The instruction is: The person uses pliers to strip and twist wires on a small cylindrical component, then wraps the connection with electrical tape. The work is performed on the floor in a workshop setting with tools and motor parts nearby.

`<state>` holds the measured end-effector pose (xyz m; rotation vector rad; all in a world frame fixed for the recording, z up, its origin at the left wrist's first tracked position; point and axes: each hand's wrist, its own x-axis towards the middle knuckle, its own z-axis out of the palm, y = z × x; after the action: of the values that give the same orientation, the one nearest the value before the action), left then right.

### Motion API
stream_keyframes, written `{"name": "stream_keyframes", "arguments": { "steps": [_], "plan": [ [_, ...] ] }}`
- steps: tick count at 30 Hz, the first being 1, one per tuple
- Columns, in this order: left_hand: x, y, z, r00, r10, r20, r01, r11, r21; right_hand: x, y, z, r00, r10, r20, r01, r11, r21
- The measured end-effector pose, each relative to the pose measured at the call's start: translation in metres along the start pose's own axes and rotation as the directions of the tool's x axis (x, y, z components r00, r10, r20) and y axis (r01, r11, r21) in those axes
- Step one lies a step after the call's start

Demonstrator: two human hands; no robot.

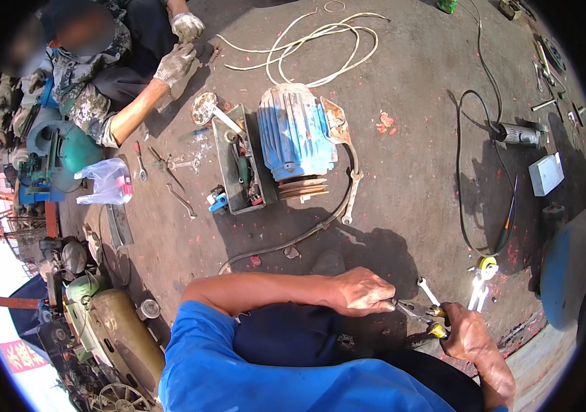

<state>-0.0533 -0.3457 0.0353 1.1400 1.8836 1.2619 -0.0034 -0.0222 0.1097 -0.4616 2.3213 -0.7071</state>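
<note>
My right hand [466,332] is closed round the yellow-and-black handles of a pair of pliers [414,313], whose jaws point left. My left hand [360,292] has its fingers pinched together right at the jaw end; what they hold there is too small to make out. Beyond the pliers an open-end wrench [429,292] lies on the ground. Ahead of me rests a blue electric motor [293,130] with a grooved pulley [302,187] at its near end. A cable [307,235] runs from its side, and a combination wrench [352,198] lies next to that cable.
A metal tool tray [221,152] stands left of the motor. Loose pale wire [307,49] lies beyond it. At far left crouches a person with gloved hands [175,64]. A black cable [459,172], a white box [546,174] and a yellow tape roll [488,266] are on the right.
</note>
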Motion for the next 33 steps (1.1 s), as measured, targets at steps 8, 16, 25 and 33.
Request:
{"name": "stream_keyframes", "arguments": {
  "steps": [8, 16, 25, 33],
  "plan": [
    [0.003, -0.006, 0.008, 0.997, -0.078, 0.005, 0.077, 0.996, 0.033, -0.002, 0.005, -0.003, 0.998, 0.022, -0.059, -0.024, 0.999, -0.029],
    [0.009, -0.003, 0.006, 0.994, -0.053, -0.098, 0.062, 0.994, 0.09, -0.005, 0.008, -0.01, 0.998, 0.058, 0.014, -0.057, 0.996, -0.067],
    [0.014, 0.0, 0.008, 0.981, -0.195, -0.004, 0.193, 0.973, -0.125, -0.011, 0.012, -0.011, 0.998, 0.053, 0.036, -0.05, 0.994, -0.097],
    [0.016, -0.007, 0.005, 0.975, -0.208, 0.075, 0.211, 0.977, -0.036, -0.014, 0.009, -0.014, 0.998, 0.062, 0.006, -0.061, 0.992, -0.111]
  ]
}}
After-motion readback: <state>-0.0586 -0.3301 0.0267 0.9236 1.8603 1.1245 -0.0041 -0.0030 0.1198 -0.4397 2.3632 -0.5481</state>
